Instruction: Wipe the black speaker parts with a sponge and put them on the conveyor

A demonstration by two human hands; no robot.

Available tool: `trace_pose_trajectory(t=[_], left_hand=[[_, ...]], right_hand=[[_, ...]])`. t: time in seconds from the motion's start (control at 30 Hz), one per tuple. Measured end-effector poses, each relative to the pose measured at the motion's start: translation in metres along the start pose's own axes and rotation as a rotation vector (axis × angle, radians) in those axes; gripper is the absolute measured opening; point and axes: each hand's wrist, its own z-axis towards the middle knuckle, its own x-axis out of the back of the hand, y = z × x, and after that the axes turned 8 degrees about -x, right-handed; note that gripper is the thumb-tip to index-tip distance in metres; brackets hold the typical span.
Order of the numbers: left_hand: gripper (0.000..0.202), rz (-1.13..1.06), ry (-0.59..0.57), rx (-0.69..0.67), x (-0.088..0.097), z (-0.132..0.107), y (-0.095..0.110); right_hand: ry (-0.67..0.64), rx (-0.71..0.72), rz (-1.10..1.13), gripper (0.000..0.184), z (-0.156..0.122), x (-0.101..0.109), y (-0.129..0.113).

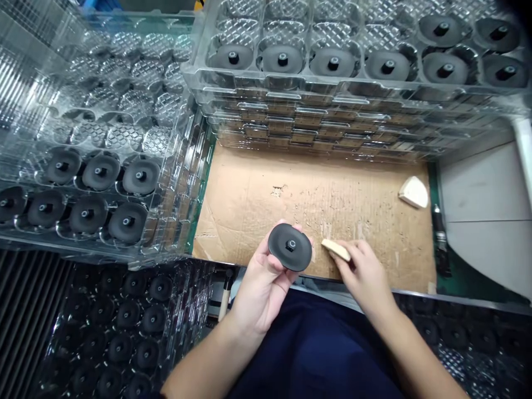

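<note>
Both hands hold something above the cardboard (311, 194): our left hand (261, 282) cradles a black disc (290, 247) in its fingers, our right hand (366, 271) pinches a beige sponge (334, 250) just beside the disc, and stacked plastic trays (353, 83) stand ahead of the hands.

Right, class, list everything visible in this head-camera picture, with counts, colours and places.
Held disc: one, black, in left hand.
Tray discs: many, black, in trays.
Clear plastic trays: several, transparent, stacked ahead and left.
Cardboard sheet: one, tan, centre.
Loose pad: one, cream, on cardboard, right.
Held pad: one, cream, in right hand.
Brush: one, wooden handle, below cardboard's near edge.
Left hand: one, holding disc.
Right hand: one, holding pad.
</note>
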Motion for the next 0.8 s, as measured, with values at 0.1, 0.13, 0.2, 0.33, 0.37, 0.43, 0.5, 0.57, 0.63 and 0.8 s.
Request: trace_pose_trajectory(t=[0.1,0.13,0.2,0.33,0.37,0.43,0.5,0.57,0.63,0.8], left_hand=[[0.054,0.003,-0.011,-0.009,-0.001,-0.001,-0.002],[0.055,0.014,-0.014,-0.016,-0.002,-0.002,-0.004],[0.052,0.048,-0.022,-0.011,-0.002,-0.005,-0.005],[0.048,0.076,-0.047,0.016,-0.001,-0.010,-0.006],[0.049,0.075,-0.044,-0.013,0.000,-0.011,-0.006],[0.050,0.095,-0.034,-0.106,-0.002,-0.013,-0.007],[0.044,0.145,-0.034,-0.191,-0.006,-0.015,-0.007],[0.046,0.183,-0.030,-0.231,-0.010,-0.018,-0.005],[0.056,0.191,-0.030,-0.243,-0.013,-0.019,-0.004],[0.045,0.282,-0.073,-0.192,-0.017,-0.021,-0.004]], right_hand=[[0.040,0.043,0.068,0.026,0.008,0.020,-0.037],[0.086,0.099,0.130,0.027,0.008,0.026,-0.055],[0.123,0.350,0.193,0.026,0.004,0.035,-0.088],[-0.137,0.597,0.211,0.021,0.000,0.036,-0.121],[-0.189,0.578,0.203,0.020,0.000,0.035,-0.122],[-0.123,0.539,0.187,0.019,0.001,0.032,-0.121],[0.059,0.534,0.205,0.022,-0.002,0.030,-0.120],[0.107,0.554,0.276,0.023,-0.007,0.029,-0.120],[-0.005,0.565,0.351,0.022,-0.011,0.032,-0.120],[0.114,0.532,0.350,0.021,-0.012,0.038,-0.119]])
